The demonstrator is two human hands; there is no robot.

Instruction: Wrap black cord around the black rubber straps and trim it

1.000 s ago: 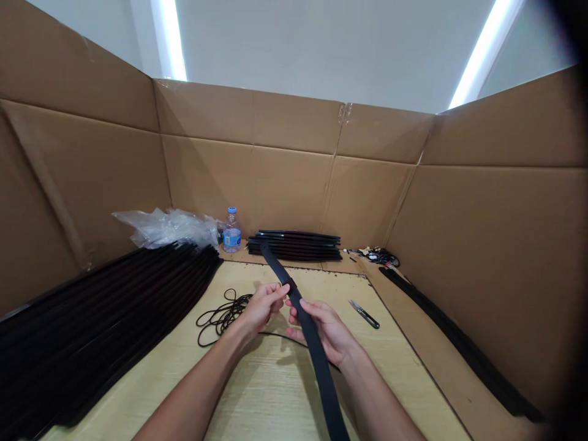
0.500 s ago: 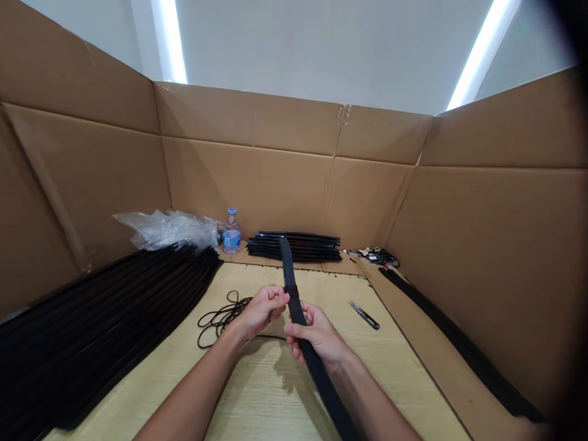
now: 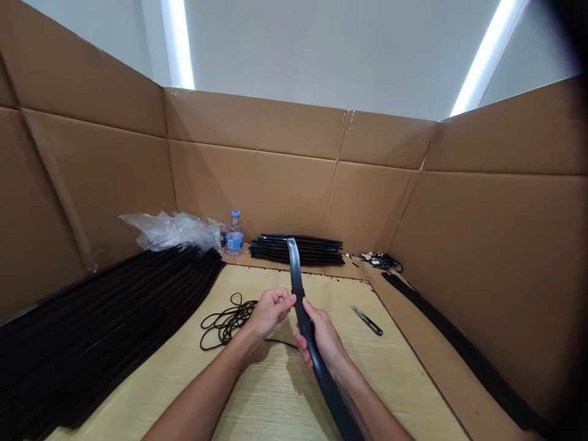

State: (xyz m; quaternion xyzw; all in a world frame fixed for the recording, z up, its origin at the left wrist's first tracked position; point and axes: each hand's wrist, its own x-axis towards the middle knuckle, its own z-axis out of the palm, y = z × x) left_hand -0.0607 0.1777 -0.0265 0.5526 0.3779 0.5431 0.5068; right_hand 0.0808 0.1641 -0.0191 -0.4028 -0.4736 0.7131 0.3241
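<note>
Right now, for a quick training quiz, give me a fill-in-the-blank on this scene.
The coiled black cord lies nearest the ____.
The small snips lie to the ____ of the long black strip in the right hand.
The water bottle has a ____ cap.
The walls are ____.

Missing words: left hand; right; blue; cardboard.

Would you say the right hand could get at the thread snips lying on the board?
Probably yes: the right hand is the nearer hand to the thread snips, and nothing seems to lie between them. It is gripping the black strip, though, so it would likely have to let go first.
</note>
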